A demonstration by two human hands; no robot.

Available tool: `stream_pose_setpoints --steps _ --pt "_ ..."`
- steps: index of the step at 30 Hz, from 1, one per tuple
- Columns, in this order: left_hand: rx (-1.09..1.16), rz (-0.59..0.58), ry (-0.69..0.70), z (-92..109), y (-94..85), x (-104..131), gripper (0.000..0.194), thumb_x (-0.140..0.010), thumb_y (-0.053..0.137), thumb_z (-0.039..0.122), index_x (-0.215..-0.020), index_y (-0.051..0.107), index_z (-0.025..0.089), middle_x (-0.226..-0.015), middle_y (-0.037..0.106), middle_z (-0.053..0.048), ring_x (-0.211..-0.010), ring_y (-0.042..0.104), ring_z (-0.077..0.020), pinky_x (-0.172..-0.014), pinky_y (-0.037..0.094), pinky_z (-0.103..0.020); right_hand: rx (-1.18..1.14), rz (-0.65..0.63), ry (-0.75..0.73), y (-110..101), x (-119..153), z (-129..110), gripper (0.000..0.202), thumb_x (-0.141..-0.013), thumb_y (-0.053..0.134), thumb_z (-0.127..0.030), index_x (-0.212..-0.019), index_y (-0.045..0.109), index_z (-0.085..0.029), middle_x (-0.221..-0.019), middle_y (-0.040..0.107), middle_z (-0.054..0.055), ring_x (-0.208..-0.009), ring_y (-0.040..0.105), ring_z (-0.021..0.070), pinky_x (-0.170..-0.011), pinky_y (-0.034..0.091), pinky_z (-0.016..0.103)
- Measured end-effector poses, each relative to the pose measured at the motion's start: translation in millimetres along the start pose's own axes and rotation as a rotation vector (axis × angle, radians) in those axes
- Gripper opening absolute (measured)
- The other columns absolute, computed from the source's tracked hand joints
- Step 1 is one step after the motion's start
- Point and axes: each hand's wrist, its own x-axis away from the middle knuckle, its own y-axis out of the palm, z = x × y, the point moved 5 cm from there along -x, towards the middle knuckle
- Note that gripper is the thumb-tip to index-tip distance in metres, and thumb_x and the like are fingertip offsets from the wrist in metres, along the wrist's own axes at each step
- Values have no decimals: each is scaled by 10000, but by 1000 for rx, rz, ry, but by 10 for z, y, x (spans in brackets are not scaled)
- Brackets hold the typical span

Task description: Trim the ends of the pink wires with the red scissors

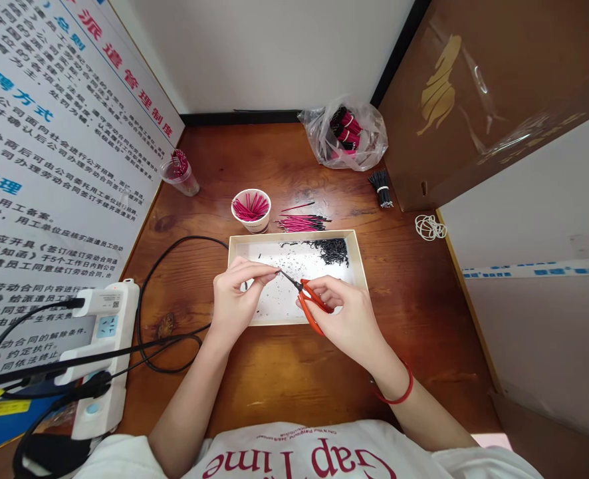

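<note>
Over a shallow white box (pixel 360 266), my right hand (pixel 342 306) grips small scissors (pixel 314 319) with red-orange handles. Their dark blades point left toward the fingertips of my left hand (pixel 242 293). Thumb and fingers of that left hand are pinched together at the blade tips; what they hold is too small to make out. Inside the box, black clipped bits (pixel 335 251) are heaped at the back right, and tiny scraps are scattered on its floor. Just behind the box lies a pile of red-and-black wires (pixel 302 223), with one loose wire (pixel 298 207) above it.
A paper cup (pixel 251 223) of red wires stands behind the box, a clear plastic cup (pixel 185 179) farther left. A plastic bag (pixel 319 150) of wire bundles and a black bundle (pixel 381 189) lie back right, near white bands (pixel 430 227). A power strip (pixel 105 366) with cables is left.
</note>
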Motion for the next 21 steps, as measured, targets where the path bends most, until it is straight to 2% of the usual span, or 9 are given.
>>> stream_pose_setpoints --steps 14,21 --pt "-12 -12 -41 -8 7 -6 196 -813 725 121 -821 823 291 -776 792 2 -736 642 -165 -707 514 -294 -7 -25 36 -3 -11 41 44 -790 701 -206 -825 725 -194 -707 737 8 -565 606 124 -525 497 224" --pt "-18 -24 -46 -9 8 -5 160 -824 718 159 -815 823 280 -776 792 -17 -734 639 -179 -693 523 -307 22 9 9 -18 -7 0 42 -777 715 -212 -813 712 -192 -687 715 -3 -547 597 112 -514 492 211"
